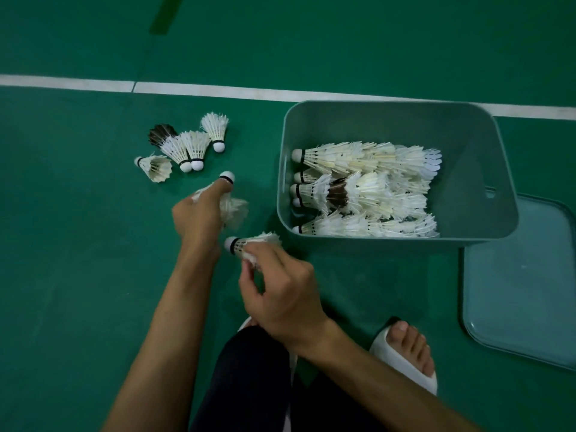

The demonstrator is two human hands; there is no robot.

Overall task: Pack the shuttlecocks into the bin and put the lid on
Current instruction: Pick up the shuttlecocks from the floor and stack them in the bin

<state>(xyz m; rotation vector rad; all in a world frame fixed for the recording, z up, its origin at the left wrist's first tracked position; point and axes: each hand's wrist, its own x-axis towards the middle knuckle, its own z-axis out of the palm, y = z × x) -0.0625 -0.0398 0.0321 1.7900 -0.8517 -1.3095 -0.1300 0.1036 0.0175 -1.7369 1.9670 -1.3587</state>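
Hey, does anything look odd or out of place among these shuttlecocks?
Two stand out: a dark-feathered shuttlecock on the floor and a second dark shuttlecock in the bin, among white ones.

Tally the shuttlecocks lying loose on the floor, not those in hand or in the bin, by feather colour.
White-feathered shuttlecocks: 3
Dark-feathered shuttlecock: 1
Total: 4

One wide-angle head-worn camera looks steeply down and forward at the floor (78, 275), close above the left hand (199, 218) and right hand (282, 294), bin (389, 120) at right.
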